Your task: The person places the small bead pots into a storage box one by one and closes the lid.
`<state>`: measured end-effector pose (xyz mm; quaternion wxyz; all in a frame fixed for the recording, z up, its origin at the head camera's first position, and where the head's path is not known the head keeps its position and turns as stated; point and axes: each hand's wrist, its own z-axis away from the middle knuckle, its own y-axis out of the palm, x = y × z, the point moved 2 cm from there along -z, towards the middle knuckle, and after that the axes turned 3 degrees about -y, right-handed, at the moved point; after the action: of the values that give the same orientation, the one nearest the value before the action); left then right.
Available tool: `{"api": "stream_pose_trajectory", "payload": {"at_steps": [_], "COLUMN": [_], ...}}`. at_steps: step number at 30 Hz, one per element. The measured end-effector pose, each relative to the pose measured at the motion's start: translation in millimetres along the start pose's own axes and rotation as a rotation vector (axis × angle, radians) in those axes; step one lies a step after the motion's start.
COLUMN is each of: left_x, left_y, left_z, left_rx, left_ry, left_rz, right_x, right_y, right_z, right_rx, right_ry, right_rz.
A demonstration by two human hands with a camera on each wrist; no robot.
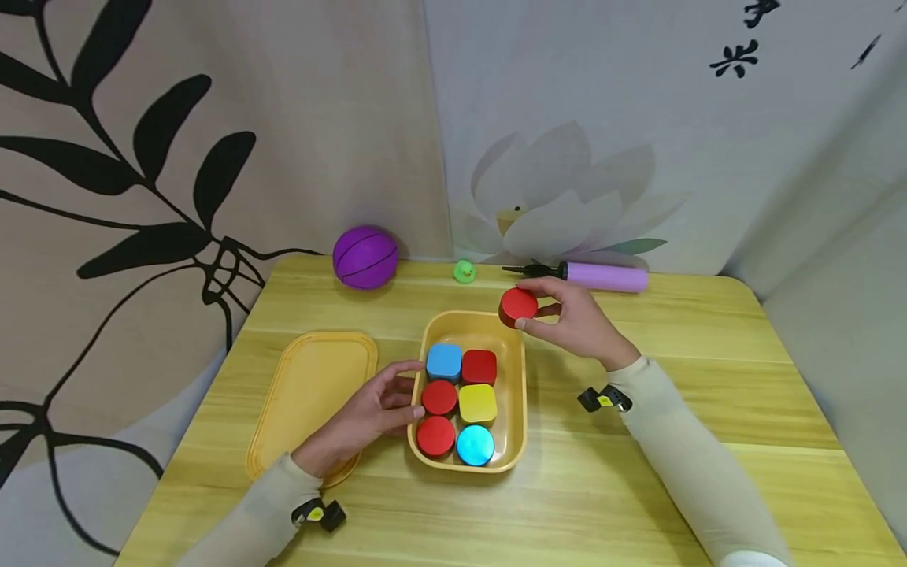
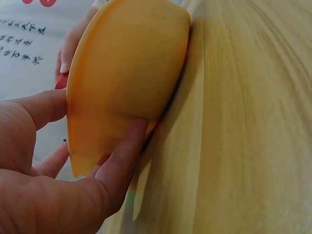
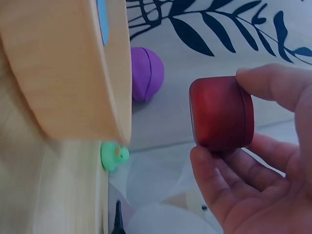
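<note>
A round red tin (image 1: pixel 518 307) is held between my right hand's (image 1: pixel 577 321) thumb and fingers, raised above the far right corner of a yellow plastic box (image 1: pixel 512 417). The right wrist view shows the tin (image 3: pixel 222 113) side-on, with a seam near one end. My left hand (image 1: pixel 372 409) grips the box's left side at the rim; in the left wrist view a digit presses the outer wall (image 2: pixel 131 63). Inside the box stand a blue square tin (image 1: pixel 444 361), a red square one (image 1: pixel 479 367), a yellow square one (image 1: pixel 478 404), a cyan round one (image 1: pixel 475 446) and two red round ones (image 1: pixel 435 436).
A yellow lid (image 1: pixel 322 374) lies left of the box, partly under the left forearm. Along the back edge are a purple ball (image 1: pixel 365 257), a green toy duck (image 1: pixel 464 272) and a purple hand pump (image 1: pixel 605 276). A patterned curtain (image 1: pixel 340 118) hangs behind the wooden table (image 1: pixel 673 441).
</note>
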<state>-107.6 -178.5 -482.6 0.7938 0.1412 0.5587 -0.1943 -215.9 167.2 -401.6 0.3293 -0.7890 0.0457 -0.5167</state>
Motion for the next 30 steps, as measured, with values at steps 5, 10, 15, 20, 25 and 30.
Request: {"api": "stream_pose_trajectory", "payload": {"at_steps": [5,10,15,20,25,30], "left_x": [-0.2,-0.2,0.7,0.6,0.9,1.2], "left_y": [-0.2,-0.8,-0.5,-0.3,-0.6,-0.4], "left_z": [-1.5,-1.6,-0.9,-1.0,-1.2,-1.4], "left_rx": [0.002,-0.002,-0.010,-0.011,-0.014,-0.010], "left_ry": [0.009,0.007,-0.004,-0.014,-0.019,-0.015], "left_rz": [0.006,0.004,-0.009,-0.017,-0.022,-0.018], "right_x": [0.2,-5.1,-8.5,-6.9,1.1,2.9], "right_y": [20.2,46.2,67.1,79.0,87.5,96.3], "right_z": [-14.9,-24.3,-26.9,-27.0,-27.0,-27.2], "right_rx": [0.056,0.108,0.124,0.116,0.084,0.081], "right_ry": [0.010,0.006,-0.004,0.027,0.034,0.042], "right_rz": [0.026,0.015,0.062,0.155,0.261,0.376]}}
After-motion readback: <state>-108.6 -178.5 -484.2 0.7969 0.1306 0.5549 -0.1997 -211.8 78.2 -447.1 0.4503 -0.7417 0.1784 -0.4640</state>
